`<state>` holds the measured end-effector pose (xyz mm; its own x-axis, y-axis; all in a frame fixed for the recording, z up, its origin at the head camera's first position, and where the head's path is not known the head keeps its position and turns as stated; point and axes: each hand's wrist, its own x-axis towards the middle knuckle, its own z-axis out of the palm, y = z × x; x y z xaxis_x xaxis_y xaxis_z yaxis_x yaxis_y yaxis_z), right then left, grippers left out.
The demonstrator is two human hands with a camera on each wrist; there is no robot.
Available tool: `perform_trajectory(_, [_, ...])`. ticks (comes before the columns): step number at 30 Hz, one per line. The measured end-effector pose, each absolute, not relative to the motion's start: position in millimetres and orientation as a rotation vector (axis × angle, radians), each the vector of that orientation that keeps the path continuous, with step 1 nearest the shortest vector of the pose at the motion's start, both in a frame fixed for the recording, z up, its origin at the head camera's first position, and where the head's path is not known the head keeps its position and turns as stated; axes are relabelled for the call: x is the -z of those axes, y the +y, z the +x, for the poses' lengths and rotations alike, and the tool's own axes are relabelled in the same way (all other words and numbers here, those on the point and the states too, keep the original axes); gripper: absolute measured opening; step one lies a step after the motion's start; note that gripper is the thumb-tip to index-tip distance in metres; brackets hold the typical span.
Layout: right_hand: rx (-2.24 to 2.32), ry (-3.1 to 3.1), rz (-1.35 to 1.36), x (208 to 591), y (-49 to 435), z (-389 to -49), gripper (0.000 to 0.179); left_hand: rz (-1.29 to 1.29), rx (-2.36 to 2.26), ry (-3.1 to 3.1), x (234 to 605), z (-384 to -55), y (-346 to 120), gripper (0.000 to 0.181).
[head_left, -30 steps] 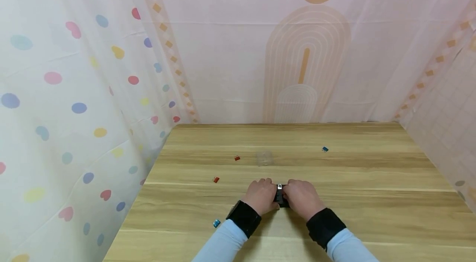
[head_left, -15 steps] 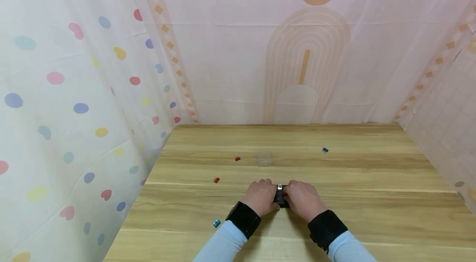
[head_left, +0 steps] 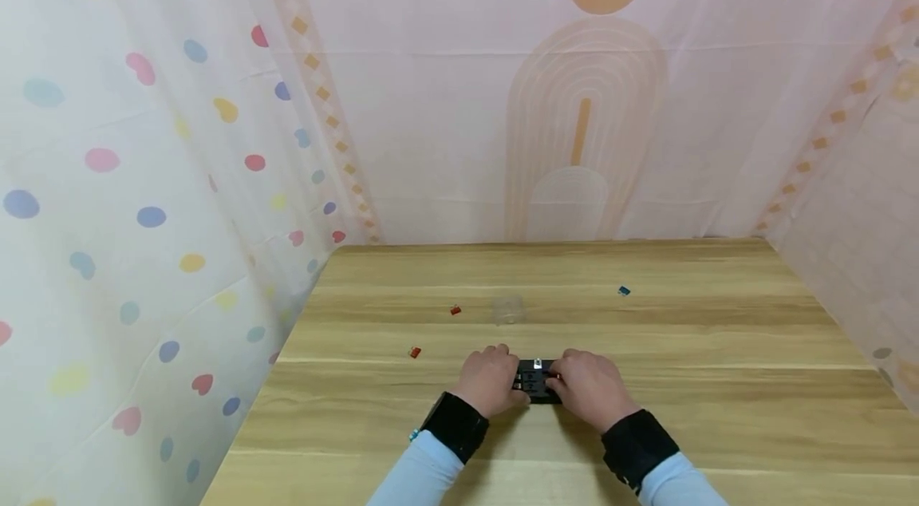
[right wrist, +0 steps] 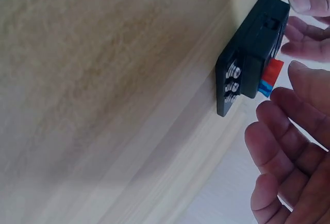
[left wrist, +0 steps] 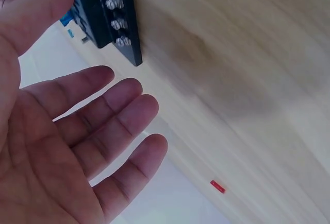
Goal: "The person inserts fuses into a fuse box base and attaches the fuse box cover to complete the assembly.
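Observation:
A black fuse block [head_left: 534, 380] lies on the table between both hands, with a row of screw terminals on its end in the wrist views. Beside its left end is my left hand [head_left: 491, 382], its fingers spread and relaxed in the left wrist view, the thumb overlapping the block. My right hand [head_left: 590, 388] is at the right end, fingers loosely bent. In the right wrist view a red blade fuse [right wrist: 273, 72] and a blue one [right wrist: 265, 88] stick up from the block, with the right thumb and index fingertip close to them and a gap between.
Behind the block on the wooden table [head_left: 718, 314] lies a clear plastic cover [head_left: 508, 310]. Two small red fuses [head_left: 455, 310] lie to the left, and a blue fuse [head_left: 624, 290] at the back right. A light blue piece [head_left: 413, 435] is partly hidden by the left wristband.
My left hand has shifted left, uncovering more of the fuse block and partly hiding the light blue piece. The right hand has moved slightly right. The view has tilted a little.

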<state>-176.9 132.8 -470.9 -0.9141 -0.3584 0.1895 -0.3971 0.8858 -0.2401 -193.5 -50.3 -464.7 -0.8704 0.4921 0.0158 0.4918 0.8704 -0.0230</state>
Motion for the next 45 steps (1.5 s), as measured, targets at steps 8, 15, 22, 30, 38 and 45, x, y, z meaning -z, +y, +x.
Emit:
perform_trajectory(8, [-0.459, -2.925, 0.539, 471.1, 139.0, -176.8, 0.012, -0.742, 0.074, -3.046, 462.9, -191.9, -66.6, 0.041])
perform_trajectory(15, [-0.459, -2.953, 0.513, 466.0, 144.1, -175.9, 0.017, -0.680, 0.115, -3.075, 465.0, -194.2, -84.2, 0.051])
perform_trajectory(22, [-0.433, -2.982, 0.501, 467.7, 147.9, -176.1, 0.032, -0.606, 0.194, -3.098, 461.2, -198.1, -104.4, 0.053])
perform_trajectory(30, [-0.442, -3.018, 0.485, 466.1, 151.1, -176.2, 0.036, -0.503, 0.343, -3.170, 449.6, -198.6, -125.2, 0.052])
perform_trajectory(38, [-0.425, -3.014, 0.475, 463.8, 153.9, -177.6, 0.036, -0.435, 0.418, -3.173, 441.2, -199.9, -140.4, 0.048])
perform_trajectory(45, [-0.419, -3.034, 0.457, 464.1, 155.3, -177.6, 0.036, -0.434, 0.454, -3.178, 445.1, -187.8, -152.5, 0.044])
